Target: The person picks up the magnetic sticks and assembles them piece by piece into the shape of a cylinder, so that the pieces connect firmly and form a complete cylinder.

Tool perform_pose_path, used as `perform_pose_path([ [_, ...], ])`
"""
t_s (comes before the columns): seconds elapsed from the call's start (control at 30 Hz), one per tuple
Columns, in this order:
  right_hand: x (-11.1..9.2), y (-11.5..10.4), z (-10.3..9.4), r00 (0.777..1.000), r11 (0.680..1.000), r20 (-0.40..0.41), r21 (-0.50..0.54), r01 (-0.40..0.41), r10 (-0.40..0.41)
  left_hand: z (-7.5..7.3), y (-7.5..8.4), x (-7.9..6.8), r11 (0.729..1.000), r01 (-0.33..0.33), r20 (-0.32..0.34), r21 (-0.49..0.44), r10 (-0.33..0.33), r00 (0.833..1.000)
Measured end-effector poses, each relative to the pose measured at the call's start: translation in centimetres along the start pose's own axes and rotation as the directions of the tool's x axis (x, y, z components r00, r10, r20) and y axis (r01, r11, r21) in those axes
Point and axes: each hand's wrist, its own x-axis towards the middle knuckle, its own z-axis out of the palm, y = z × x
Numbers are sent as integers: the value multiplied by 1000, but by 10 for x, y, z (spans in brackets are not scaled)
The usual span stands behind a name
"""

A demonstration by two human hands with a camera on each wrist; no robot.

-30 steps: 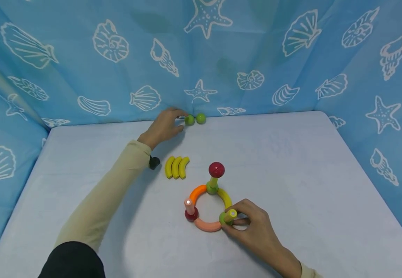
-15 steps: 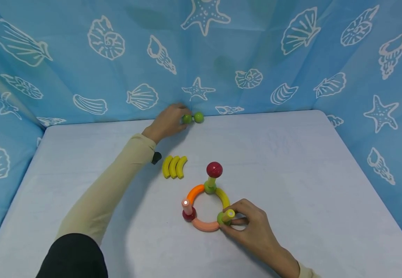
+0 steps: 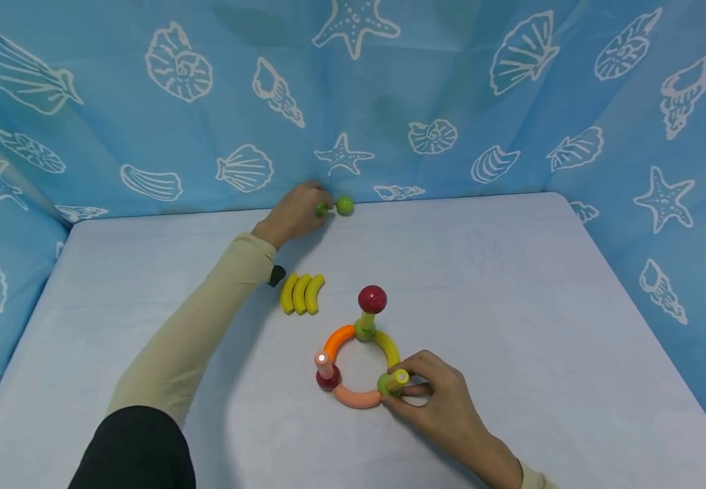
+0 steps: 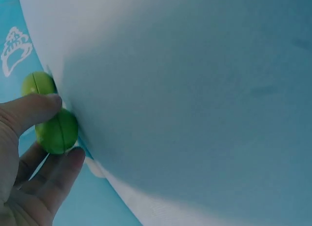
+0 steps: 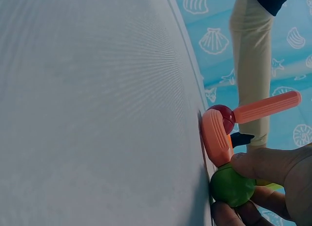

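Observation:
At the back edge of the table my left hand [image 3: 301, 209] grips one green ball [image 4: 57, 132] between thumb and fingers. A second green ball [image 3: 345, 206] rests just to its right. My right hand [image 3: 441, 390] pinches the green ball [image 5: 232, 185] at the near right corner of a ring of magnetic sticks and balls. Curved orange [image 3: 337, 339], yellow [image 3: 388, 347] and salmon [image 3: 358, 398] sticks form that ring. A yellow stick [image 3: 398, 380] rises from the held corner, a salmon stick [image 3: 324, 367] from the red ball [image 3: 328, 378]. Another upright at the back carries a red ball [image 3: 372, 299].
Three curved yellow sticks [image 3: 302, 294] lie side by side left of the ring, near the left sleeve. A blue shell-patterned curtain [image 3: 438, 68] stands behind the white table [image 3: 512, 285] and at its sides.
My left fingers have come down around the left green ball and drawn it slightly away from the other. The right hand keeps its hold on the ring's corner. The head view has shifted slightly.

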Motion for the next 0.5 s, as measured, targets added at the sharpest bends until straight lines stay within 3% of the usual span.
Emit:
perform_pose_path([
  [0.33, 0, -1, 0, 1000, 1000, -5, -1, 20, -20, -4, -4, -9, 998, 36, 29, -43, -35, 999],
  [0.5, 0, 1, 0, 1000, 1000, -3, -1, 26, -26, -9, -5, -17, 997, 55, 10, -60, -54, 998],
])
